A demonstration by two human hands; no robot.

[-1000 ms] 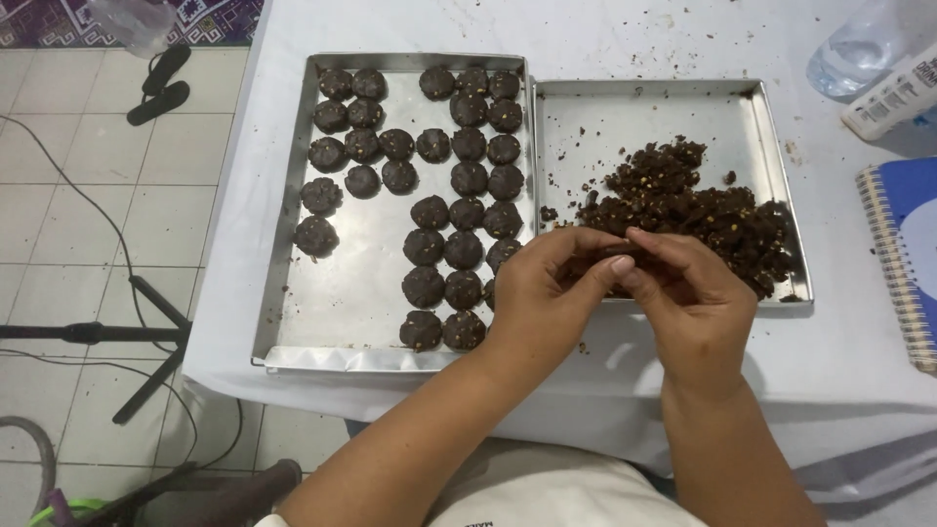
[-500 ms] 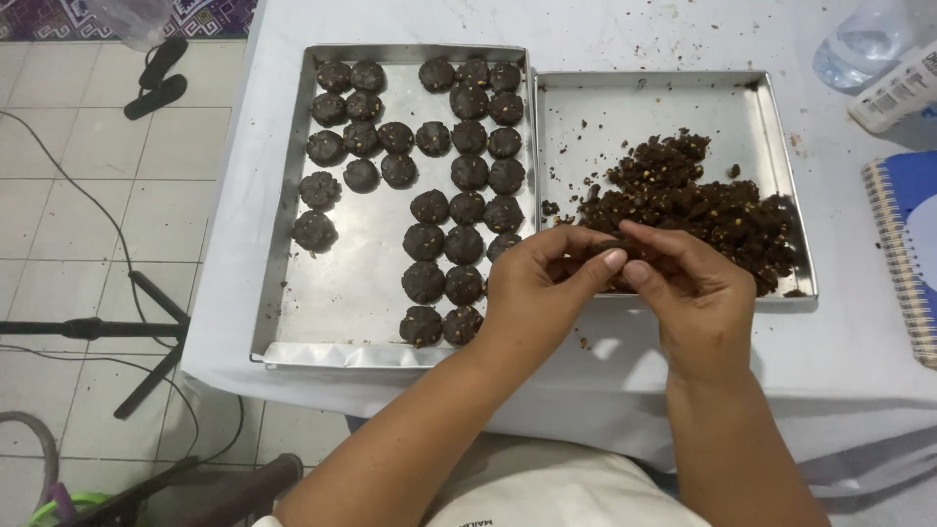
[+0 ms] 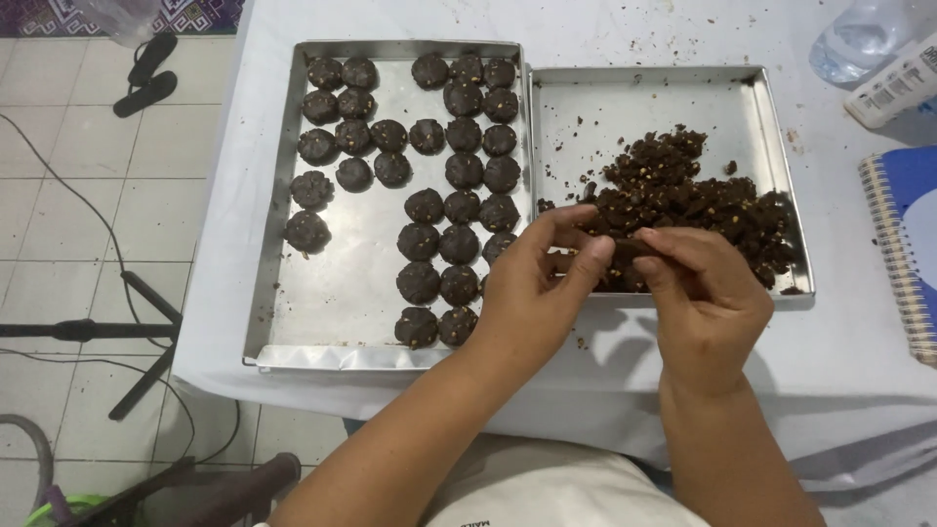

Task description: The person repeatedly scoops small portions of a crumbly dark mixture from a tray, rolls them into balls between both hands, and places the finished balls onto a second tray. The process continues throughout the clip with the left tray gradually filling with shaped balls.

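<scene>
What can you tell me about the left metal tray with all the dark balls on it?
The left tray is shallow, rectangular, shiny metal with a low raised rim. It lies flat on the white-covered table, its right edge against the second tray. Rough rows of dark dough balls fill its top and right; the lower left is bare.

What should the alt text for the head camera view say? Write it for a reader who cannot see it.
Two bare hands, left hand and right hand, pinch a dark dough piece over a metal tray of crumbly chocolate dough. Beside it, a larger tray holds rows of dough balls on a white-covered table.
</scene>
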